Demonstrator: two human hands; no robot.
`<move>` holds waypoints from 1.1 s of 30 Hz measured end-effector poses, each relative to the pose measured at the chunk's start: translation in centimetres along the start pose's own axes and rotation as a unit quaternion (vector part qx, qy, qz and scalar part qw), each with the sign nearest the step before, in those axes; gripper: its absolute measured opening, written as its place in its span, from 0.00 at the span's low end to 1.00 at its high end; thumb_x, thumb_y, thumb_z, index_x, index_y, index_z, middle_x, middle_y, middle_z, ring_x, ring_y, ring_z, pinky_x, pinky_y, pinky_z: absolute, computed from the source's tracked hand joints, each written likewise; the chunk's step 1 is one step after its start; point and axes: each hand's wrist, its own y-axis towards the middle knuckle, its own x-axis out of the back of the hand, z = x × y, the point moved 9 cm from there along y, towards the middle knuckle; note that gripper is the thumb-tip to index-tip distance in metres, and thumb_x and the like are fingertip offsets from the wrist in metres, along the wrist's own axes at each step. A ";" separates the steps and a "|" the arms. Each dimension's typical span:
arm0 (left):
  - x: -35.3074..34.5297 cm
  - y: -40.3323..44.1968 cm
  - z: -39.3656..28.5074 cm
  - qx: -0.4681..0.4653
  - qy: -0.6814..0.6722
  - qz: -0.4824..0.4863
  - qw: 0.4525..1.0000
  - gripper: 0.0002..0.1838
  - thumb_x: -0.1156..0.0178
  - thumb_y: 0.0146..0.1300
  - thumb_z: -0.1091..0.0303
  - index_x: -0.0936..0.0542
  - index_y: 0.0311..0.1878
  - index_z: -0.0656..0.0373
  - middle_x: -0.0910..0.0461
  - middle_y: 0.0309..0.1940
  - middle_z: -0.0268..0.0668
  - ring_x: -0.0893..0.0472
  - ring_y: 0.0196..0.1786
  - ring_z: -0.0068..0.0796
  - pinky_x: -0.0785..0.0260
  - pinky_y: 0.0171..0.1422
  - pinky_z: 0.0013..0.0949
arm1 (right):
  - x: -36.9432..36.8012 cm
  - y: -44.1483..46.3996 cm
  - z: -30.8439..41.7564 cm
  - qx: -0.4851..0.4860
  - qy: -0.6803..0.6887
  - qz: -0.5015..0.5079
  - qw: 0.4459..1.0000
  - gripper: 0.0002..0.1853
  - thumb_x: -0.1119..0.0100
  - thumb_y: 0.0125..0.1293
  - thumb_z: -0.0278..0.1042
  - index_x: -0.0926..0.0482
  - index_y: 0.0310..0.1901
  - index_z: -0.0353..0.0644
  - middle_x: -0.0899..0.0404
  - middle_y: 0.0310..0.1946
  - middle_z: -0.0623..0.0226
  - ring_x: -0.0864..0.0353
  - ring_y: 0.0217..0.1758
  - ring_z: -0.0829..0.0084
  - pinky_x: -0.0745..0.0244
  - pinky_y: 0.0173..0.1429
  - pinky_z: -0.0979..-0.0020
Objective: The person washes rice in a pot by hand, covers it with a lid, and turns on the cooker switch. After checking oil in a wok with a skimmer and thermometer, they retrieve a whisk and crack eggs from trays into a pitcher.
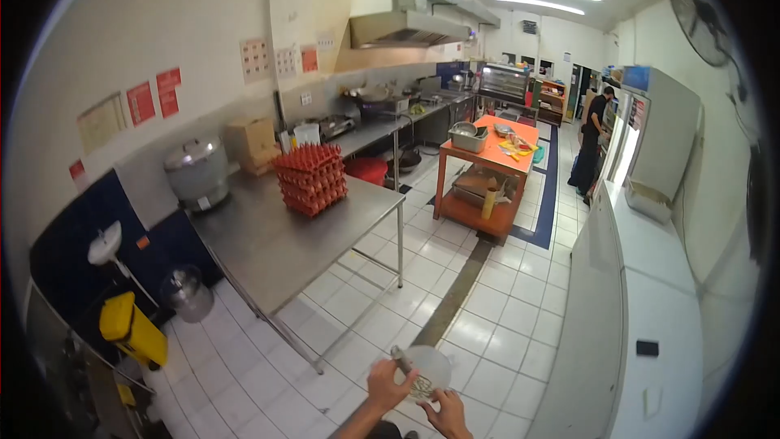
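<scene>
A pale, translucent, rounded container point(428, 366) is held low over the white-tiled floor, right of the near end of the stainless-steel table point(284, 248). A short grey, cylindrical piece point(400, 360) at its left side is gripped by the left hand point(390, 384), fingers curled closed around it. The container's lower edge is touched by the right hand point(448, 416), its fingers partly bent, half open. Wiry loops are seen by the fingertips, too small to be identified. On the table, stacked red egg trays point(311, 180) are set beside a large silver, lidded pot point(197, 172).
</scene>
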 end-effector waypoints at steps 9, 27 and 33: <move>-6.0 23.0 8.2 -0.030 0.003 -0.031 0.999 0.30 0.34 0.59 0.63 0.24 0.66 0.50 0.36 0.72 0.50 0.37 0.72 0.58 0.44 0.76 0.53 | -4.1 29.8 -11.3 0.050 0.018 0.011 0.998 0.15 0.23 0.53 0.32 0.22 0.37 0.42 0.19 0.33 0.62 0.19 0.43 0.56 0.23 0.47 0.60; -0.6 74.4 36.1 0.340 -0.001 -0.194 0.920 0.26 0.49 0.57 0.84 0.22 0.60 0.61 0.14 0.37 0.55 0.13 0.26 0.41 0.19 0.32 0.38 | -28.6 88.1 -15.5 0.199 0.194 0.226 0.934 0.12 0.35 0.64 0.35 0.21 0.48 0.42 0.16 0.36 0.55 0.19 0.45 0.50 0.25 0.50 0.54; 1.5 78.8 43.4 0.301 0.291 -0.320 0.850 0.24 0.43 0.55 0.80 0.19 0.58 0.58 0.15 0.46 0.53 0.16 0.51 0.56 0.24 0.58 0.46 | -36.2 96.9 -14.4 0.315 0.123 0.382 0.860 0.23 0.39 0.67 0.38 0.29 0.61 0.43 0.17 0.40 0.42 0.19 0.50 0.41 0.24 0.53 0.46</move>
